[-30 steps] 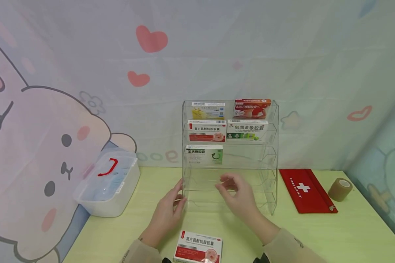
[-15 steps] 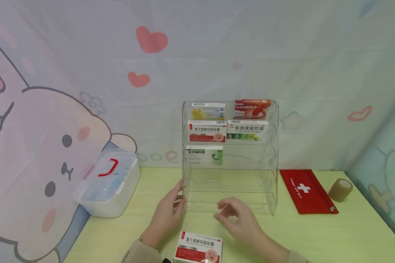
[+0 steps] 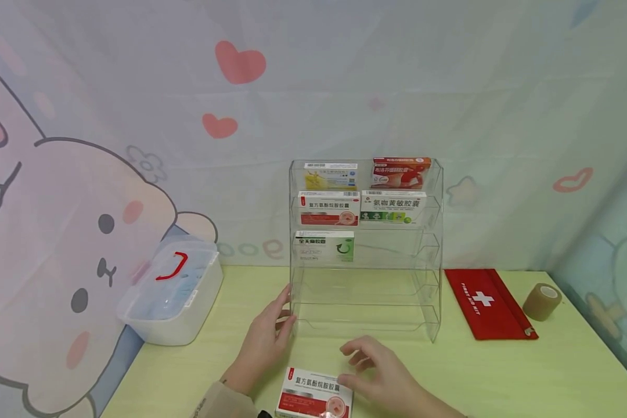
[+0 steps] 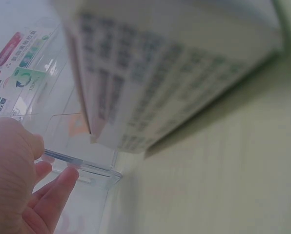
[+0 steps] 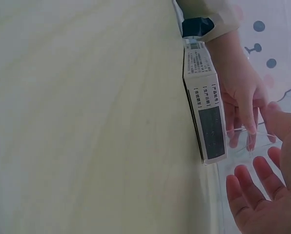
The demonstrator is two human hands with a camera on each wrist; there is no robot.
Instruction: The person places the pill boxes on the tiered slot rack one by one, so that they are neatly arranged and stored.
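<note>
A clear acrylic rack (image 3: 366, 287) stands on the table, tiered, with medicine boxes in its upper rows. My left hand (image 3: 265, 334) holds the rack's left side edge between thumb and fingers; the left wrist view shows this grip close up. In front of the rack a red-and-white medicine box (image 3: 316, 393) lies flat, its printed face up. My right hand (image 3: 378, 374) is over the box's right edge, fingers spread and loosely bent, thumb tip at the box's upper right corner. Whether the thumb touches it I cannot tell. The box's printed side (image 5: 211, 126) shows in the right wrist view.
In the rack sit a yellow-and-white box (image 3: 330, 177), a red box (image 3: 400, 173), a red-and-white box (image 3: 329, 209), and two green-and-white ones. A white lidded case (image 3: 188, 313) stands left. At right lie a red first aid pouch (image 3: 491, 305) and a tan bandage roll (image 3: 542, 302).
My right hand has come down from in front of the rack's lower tiers to the medicine box on the table. The left hand stays on the rack's edge.
</note>
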